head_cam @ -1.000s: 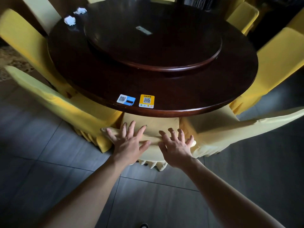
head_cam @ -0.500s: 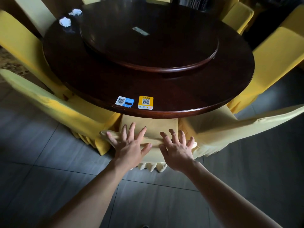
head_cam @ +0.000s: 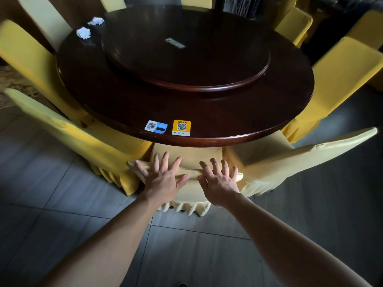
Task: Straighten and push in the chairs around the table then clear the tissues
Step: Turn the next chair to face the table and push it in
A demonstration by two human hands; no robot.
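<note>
A: Hand status?
B: Left hand [head_cam: 163,179] and right hand [head_cam: 219,181] press the near chair [head_cam: 186,193] backrest, fingers [head_cam: 165,160] spread flat, driving it under the table [head_cam: 207,129].
A: Tissues [head_cam: 83,33]?
B: Far left on the table, untouched.

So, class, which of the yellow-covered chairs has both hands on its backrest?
The near chair, directly below the two QR stickers: the left hand and right hand press flat on its top edge. The others are untouched.
</note>
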